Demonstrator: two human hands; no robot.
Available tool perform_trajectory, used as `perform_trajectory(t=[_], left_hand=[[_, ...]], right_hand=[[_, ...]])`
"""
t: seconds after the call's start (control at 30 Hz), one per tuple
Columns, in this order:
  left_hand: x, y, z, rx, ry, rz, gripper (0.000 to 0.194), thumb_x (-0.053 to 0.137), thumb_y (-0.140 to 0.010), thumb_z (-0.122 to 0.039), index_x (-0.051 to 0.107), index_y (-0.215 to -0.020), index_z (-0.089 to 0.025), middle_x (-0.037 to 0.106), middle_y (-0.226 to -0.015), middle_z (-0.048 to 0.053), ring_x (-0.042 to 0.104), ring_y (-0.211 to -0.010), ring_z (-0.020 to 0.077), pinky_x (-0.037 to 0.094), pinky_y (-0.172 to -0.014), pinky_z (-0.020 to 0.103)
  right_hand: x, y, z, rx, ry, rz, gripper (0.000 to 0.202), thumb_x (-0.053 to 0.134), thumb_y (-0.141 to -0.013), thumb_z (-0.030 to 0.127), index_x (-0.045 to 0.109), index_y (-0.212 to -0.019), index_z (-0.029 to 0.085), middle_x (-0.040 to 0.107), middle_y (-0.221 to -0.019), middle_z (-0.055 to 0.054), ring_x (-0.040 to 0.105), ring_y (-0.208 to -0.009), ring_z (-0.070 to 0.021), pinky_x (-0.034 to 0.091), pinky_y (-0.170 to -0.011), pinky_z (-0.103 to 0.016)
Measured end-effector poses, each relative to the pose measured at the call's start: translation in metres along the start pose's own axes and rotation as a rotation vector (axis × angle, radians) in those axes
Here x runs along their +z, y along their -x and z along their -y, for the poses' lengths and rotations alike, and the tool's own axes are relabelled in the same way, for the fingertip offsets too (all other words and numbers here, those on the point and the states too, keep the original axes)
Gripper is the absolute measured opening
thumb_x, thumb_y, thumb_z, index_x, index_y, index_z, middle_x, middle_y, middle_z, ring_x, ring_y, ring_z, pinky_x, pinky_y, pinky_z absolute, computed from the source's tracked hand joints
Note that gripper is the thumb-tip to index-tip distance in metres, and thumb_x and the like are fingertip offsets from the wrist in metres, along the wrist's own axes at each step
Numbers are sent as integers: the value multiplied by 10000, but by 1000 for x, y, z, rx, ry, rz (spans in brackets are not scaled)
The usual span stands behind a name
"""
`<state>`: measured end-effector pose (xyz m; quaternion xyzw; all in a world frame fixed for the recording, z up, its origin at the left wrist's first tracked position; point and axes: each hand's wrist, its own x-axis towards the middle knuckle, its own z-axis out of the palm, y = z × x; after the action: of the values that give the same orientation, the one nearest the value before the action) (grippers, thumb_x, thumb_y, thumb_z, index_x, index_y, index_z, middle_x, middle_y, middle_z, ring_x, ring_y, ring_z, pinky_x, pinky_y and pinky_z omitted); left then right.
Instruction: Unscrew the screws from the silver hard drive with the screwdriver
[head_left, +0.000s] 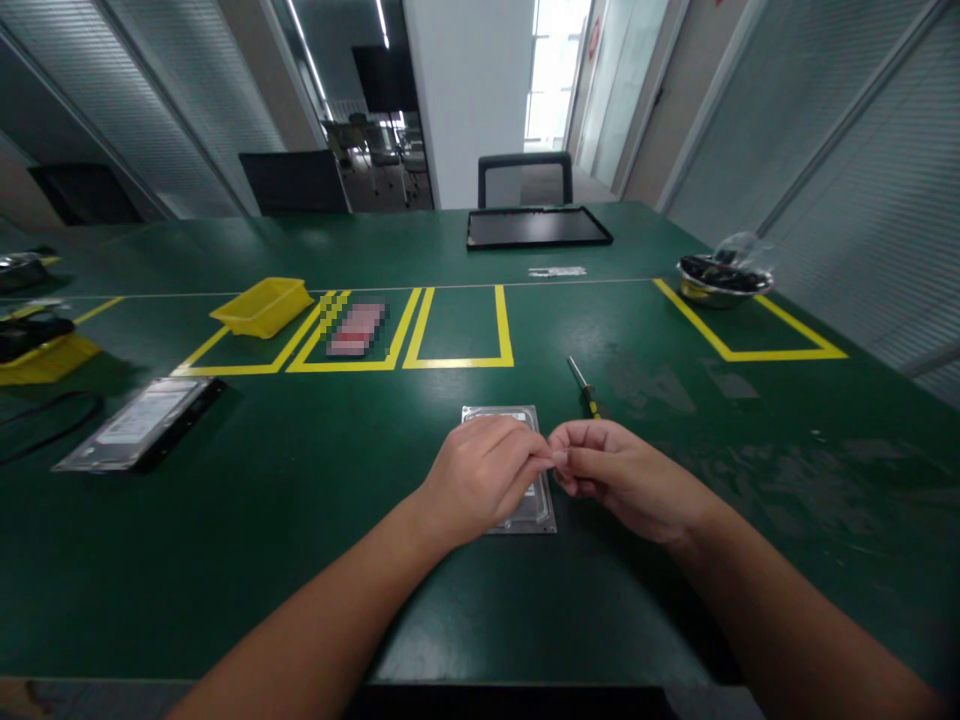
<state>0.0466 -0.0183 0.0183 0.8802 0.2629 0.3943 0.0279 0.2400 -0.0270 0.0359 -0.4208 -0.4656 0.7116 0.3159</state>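
Above a hard drive point(536, 505) lying flat on the green table, my left hand point(487, 470) is closed in a pinch, its fingertips meeting those of my right hand point(611, 470). My right hand is also pinched, just off the drive's right edge. Whatever sits between the fingertips is too small or hidden to name. My left hand covers much of the drive. Just beyond my right hand lies a screwdriver point(583, 385) with a thin metal shaft and a yellow and black handle, its lower end hidden by the hand.
A second hard drive point(142, 425) lies at left. Farther back are a yellow tray point(266, 307), a pixelated pinkish object point(358, 330), a dark flat panel point(538, 228) and a metal bowl point(724, 280) of dark items. Yellow tape point(459, 362) marks out boxes on the table.
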Motion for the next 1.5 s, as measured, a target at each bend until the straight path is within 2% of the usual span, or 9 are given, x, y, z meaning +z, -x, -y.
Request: perform_trajectory(t=[0.3, 0.77, 1.03, 1.5], left_hand=[[-1, 0, 0, -5, 12, 4, 121, 507, -957, -221, 604, -923, -157, 652, -825, 42, 600, -772, 165, 498, -720, 316], [2, 1, 2, -7, -39, 81, 202, 456, -974, -257, 615, -898, -157, 649, -813, 50, 607, -768, 169, 508, -714, 308], [3, 1, 3, -49, 0, 120, 185, 475, -968, -244, 618, -904, -148, 648, -818, 51, 591, -761, 170, 484, -707, 307], [4, 3, 7, -153, 110, 233, 185, 481, -968, -265, 626, -941, -152, 644, -843, 43, 592, -786, 165, 462, -722, 292]], right_hand=[[0, 0, 0, 1, -12, 46, 166, 672, -723, 287, 567, -722, 158, 503, -624, 19, 406, -580, -78, 268, -543, -218], [-5, -4, -4, -53, 119, 28, 144, 642, -735, 270, 566, -685, 158, 490, -596, 35, 410, -556, -75, 282, -547, -234], [-7, -6, -6, -52, 150, 38, 160, 619, -757, 277, 552, -675, 157, 481, -596, 35, 398, -552, -73, 283, -546, -234], [-9, -14, -15, -1, 157, 9, 109, 582, -721, 244, 543, -682, 150, 476, -577, 37, 385, -513, -57, 248, -498, -210]])
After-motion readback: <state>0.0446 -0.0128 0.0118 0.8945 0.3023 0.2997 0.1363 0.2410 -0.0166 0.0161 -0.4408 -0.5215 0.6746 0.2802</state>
